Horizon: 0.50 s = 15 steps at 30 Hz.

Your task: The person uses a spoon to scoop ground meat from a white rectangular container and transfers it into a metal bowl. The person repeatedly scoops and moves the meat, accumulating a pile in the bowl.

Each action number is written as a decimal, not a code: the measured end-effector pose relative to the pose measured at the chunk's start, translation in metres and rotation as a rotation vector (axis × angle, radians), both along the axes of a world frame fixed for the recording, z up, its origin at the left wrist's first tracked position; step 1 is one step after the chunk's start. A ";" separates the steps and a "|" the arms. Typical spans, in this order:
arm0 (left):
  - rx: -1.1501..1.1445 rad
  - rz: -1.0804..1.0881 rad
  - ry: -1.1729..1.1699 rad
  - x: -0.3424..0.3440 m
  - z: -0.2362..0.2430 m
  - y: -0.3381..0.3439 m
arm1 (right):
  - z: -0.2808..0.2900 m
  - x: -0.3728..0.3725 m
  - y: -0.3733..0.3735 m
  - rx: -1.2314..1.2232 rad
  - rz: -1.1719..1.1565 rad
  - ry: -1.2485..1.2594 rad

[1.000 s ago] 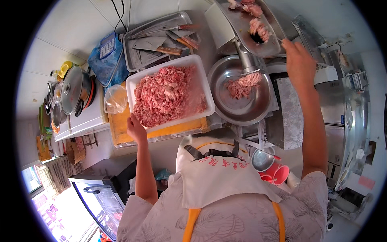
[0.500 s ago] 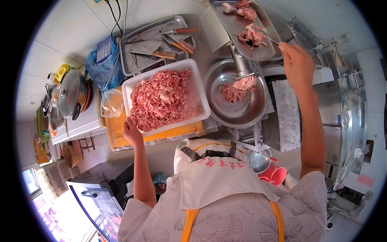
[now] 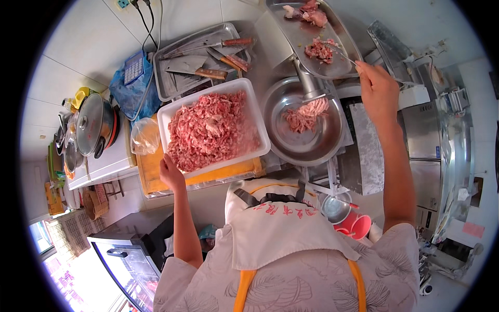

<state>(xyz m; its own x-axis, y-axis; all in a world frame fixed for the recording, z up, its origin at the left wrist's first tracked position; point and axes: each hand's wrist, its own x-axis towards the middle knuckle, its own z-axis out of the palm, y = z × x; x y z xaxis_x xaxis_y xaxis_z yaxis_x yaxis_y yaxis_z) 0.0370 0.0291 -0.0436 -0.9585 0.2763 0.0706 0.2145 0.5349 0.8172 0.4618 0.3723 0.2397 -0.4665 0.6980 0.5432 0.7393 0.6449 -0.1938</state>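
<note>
With my left hand [image 3: 172, 172] I grip the near-left edge of a white plastic tray [image 3: 257, 140] piled with minced meat [image 3: 208, 127]. My right hand [image 3: 378, 92] is closed on the handle of a thin metal utensil [image 3: 343, 54] reaching into the grinder's steel feed tray [image 3: 345, 39]. A small heap of mince [image 3: 321, 50] lies at its far end, with larger raw pieces [image 3: 313, 15] behind. From the grinder's outlet [image 3: 312, 87], pale strands [image 3: 313, 108] hang into a round steel bowl [image 3: 282, 143] holding some mince.
Knives with wooden handles [image 3: 210, 73] lie in a steel tray [image 3: 163, 88] behind. At left are a blue-bagged scale [image 3: 135, 73], a lidded pot [image 3: 90, 125] and an orange board [image 3: 150, 177]. Pink buckets [image 3: 360, 223] stand below; steel equipment [image 3: 426, 132] is at right.
The meat clump on the feed tray now lies looser and covers more of the dark opening. My right hand has moved slightly left. My left hand stays on the tray.
</note>
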 end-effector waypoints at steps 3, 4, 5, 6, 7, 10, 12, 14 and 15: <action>-0.024 -0.007 0.001 -0.002 -0.001 -0.002 | 0.001 -0.002 -0.005 -0.031 -0.026 0.001; -0.040 -0.008 0.000 -0.002 -0.001 -0.002 | 0.002 -0.004 -0.007 -0.042 -0.040 -0.009; -0.026 -0.008 0.003 -0.002 -0.002 -0.002 | 0.004 -0.006 -0.008 -0.033 -0.038 0.001; -0.013 -0.008 0.007 -0.002 -0.003 -0.002 | 0.006 -0.008 -0.009 -0.024 -0.036 0.010; 0.001 -0.007 0.011 -0.002 -0.004 -0.003 | 0.007 -0.009 -0.009 -0.016 -0.033 0.020; -0.046 0.001 -0.011 -0.003 -0.004 -0.003 | 0.011 -0.010 -0.008 -0.028 0.010 0.130; -0.022 0.005 0.003 -0.001 -0.002 -0.002 | 0.017 -0.011 -0.006 -0.129 -0.022 0.137; -0.011 0.012 0.007 0.000 -0.001 -0.001 | 0.016 -0.014 -0.003 -0.208 -0.078 0.124; -0.012 0.017 0.003 0.000 -0.001 0.000 | 0.012 -0.017 -0.002 -0.237 -0.117 0.107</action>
